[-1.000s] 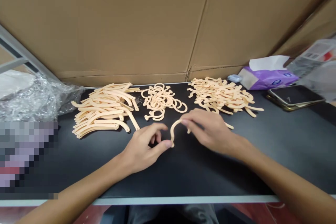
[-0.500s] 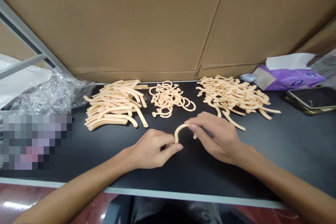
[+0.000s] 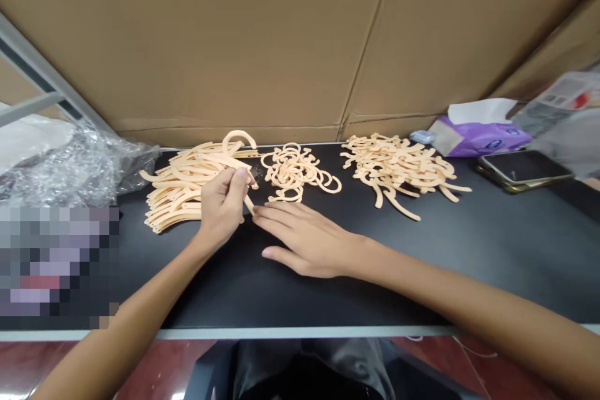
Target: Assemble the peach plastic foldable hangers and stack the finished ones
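Note:
A pale cream hook-shaped plastic piece (image 3: 228, 142) rises from my left hand (image 3: 224, 203), pinched between thumb and fingers. That hand is over the right side of a pile of long curved cream strips (image 3: 173, 209), which it partly covers. My right hand (image 3: 307, 240) lies palm down with its fingers stretched out to the left. Its fingertips reach the lower end of a strip (image 3: 249, 203) beside the left hand; whether they grip it, I cannot tell. Just beyond the right hand is a heap of small cream hooks (image 3: 297, 169).
Another pile of curved cream pieces (image 3: 403, 165) lies to the right on the black table (image 3: 422, 275). Behind it are a purple tissue pack (image 3: 482, 137) and a phone (image 3: 529, 167). Clear plastic wrap (image 3: 94, 162) is at left; cardboard (image 3: 225, 44) stands behind.
My left hand has moved left and up to the strip pile, carrying the hook-shaped piece. My right hand has let go of that piece, moved left and straightened its fingers.

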`<state>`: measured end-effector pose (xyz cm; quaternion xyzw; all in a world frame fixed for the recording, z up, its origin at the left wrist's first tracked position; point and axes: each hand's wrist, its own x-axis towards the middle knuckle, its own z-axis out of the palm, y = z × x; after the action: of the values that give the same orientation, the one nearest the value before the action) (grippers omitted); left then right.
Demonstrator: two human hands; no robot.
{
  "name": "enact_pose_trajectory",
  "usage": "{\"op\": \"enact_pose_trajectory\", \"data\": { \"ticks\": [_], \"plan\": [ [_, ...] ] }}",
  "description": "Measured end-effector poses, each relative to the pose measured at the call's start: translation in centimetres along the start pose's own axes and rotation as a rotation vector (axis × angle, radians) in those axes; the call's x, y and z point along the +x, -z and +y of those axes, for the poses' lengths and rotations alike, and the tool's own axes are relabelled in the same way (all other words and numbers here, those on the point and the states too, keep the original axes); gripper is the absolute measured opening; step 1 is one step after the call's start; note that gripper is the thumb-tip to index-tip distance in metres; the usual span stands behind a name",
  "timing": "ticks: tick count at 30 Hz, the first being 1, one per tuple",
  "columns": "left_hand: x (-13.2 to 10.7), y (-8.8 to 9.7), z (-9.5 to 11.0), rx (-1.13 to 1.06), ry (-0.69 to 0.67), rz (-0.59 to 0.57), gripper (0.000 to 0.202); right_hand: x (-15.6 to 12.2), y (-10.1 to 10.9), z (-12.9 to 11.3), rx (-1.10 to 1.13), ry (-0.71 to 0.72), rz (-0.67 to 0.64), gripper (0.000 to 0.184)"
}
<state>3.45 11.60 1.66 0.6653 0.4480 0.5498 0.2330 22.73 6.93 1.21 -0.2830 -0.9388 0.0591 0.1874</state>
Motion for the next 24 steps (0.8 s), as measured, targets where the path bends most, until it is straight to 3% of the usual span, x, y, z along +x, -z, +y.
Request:
{"op": "enact_pose_trajectory", "data": {
  "ticks": [5,13,19,24],
  "plan": [
    [-0.3,-0.2,0.2,-0.038,-0.003,-0.040,0.033,1.0,-0.9,0.2,0.040,-0.050,-0.085,0.067],
    [-0.9,-0.6,1.2,-0.124,0.070,-0.183,0.035,-0.5,-0.7,0.9,0.032,-0.040,-0.027,0.059],
    [-1.4,-1.0,1.7,-0.415,0.218,-0.304,0.027,-0.3,-1.0,1.2,0.076,-0.049,0.064,0.051],
    [-1.7,-1.1,1.8,-0.434,0.235,-0.356,0.030,-0.2,-1.5,1.0,0.097,-0.031,0.044,0.050]
  ]
}}
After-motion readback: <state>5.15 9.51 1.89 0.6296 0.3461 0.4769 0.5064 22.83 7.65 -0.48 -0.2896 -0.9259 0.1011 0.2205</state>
